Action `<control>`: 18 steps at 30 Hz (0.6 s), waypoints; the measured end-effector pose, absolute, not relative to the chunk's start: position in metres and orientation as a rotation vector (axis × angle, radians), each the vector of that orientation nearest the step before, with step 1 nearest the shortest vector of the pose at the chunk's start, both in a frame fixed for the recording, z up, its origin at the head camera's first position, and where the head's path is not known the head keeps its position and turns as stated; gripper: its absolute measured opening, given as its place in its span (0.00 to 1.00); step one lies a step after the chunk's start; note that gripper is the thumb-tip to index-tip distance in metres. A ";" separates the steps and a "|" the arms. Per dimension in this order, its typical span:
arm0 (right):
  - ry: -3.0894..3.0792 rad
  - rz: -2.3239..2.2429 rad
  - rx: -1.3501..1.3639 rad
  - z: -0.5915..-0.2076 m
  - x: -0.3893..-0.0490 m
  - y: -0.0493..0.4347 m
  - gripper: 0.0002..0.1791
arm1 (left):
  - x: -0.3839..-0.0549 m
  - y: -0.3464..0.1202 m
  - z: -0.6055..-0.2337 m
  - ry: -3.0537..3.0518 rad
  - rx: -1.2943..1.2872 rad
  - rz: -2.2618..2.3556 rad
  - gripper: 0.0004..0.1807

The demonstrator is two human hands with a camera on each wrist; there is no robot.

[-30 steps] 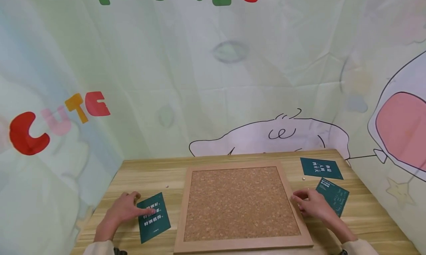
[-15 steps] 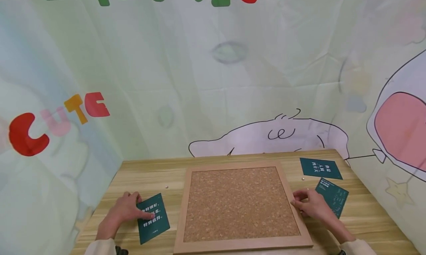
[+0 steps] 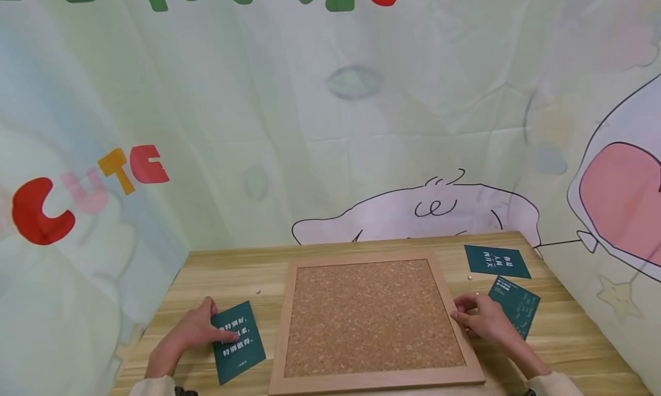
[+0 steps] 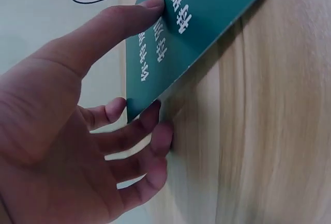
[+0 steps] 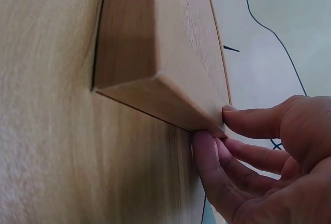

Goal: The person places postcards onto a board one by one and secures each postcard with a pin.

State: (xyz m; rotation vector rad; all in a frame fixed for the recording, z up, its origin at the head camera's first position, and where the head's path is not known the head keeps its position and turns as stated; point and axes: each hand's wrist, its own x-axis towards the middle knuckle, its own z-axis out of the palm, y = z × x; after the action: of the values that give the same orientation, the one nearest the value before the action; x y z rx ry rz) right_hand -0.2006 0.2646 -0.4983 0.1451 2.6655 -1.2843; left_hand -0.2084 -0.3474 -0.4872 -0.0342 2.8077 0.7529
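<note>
A dark green card [image 3: 238,358] with white characters lies at the left, nearest to my left hand [image 3: 190,329]. In the left wrist view, the thumb [image 4: 129,19] is on the card's printed face, and the other fingers curl at its near edge, one partly hidden behind it. My right hand [image 3: 488,320] grips the right side of the wood-framed cork board [image 3: 374,321]. Its thumb rests on top of the frame and fingers bend against the side, as the right wrist view shows.
Two more green cards, one at the back right [image 3: 497,261] and one partly behind the right forearm [image 3: 516,304], lie on the wooden table [image 3: 232,270]. Small shiny pins [image 3: 258,292] sit either side of the board. A printed cloth backdrop [image 3: 248,126] rises behind the table.
The left fingers have drawn in around the card's left edge, and the card has shifted slightly. My right hand stays at the board's frame.
</note>
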 end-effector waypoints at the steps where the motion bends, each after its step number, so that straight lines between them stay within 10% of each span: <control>1: 2.665 -1.286 0.147 -0.498 -0.200 0.265 0.15 | -0.208 -0.348 -0.487 2.801 -0.033 0.771 0.44; 18: 2.676 -1.292 0.136 -0.499 -0.200 0.264 0.16 | -0.207 -0.335 -0.474 2.663 -0.051 1.325 0.34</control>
State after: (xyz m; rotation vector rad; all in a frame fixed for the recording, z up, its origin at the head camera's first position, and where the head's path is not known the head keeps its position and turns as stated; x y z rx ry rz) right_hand -0.2001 0.2638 -0.4989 0.1361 2.6758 -1.2916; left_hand -0.2068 -0.3352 -0.4741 -0.0505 2.6631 1.3247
